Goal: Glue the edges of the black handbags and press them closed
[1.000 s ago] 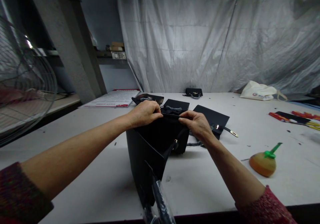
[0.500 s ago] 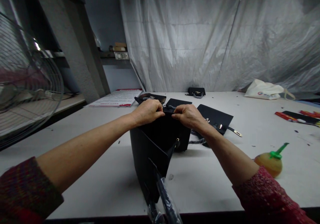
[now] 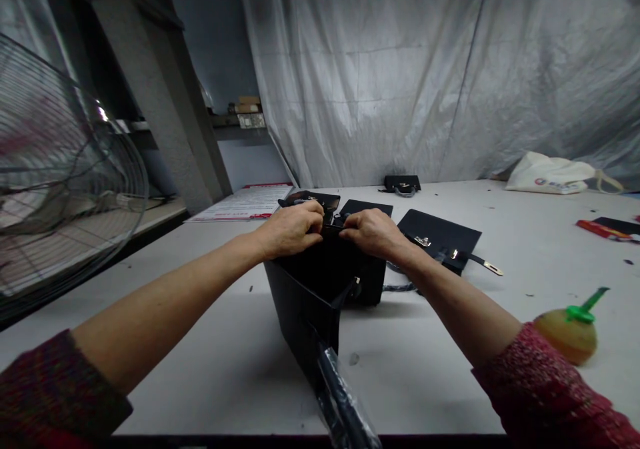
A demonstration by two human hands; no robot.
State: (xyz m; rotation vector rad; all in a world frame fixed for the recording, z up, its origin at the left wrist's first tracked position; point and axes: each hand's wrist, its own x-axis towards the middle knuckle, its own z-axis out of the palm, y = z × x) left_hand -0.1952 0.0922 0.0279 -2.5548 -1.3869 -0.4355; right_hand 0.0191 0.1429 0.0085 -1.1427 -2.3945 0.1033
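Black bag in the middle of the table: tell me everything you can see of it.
The black bag stands upright on the white table, matte and stiff-sided, like leather. Its near side panel creases inward. A small metal fitting shows on its side. A plastic-wrapped strap runs from it toward the camera. The left hand and right hand grip its top edge, side by side.
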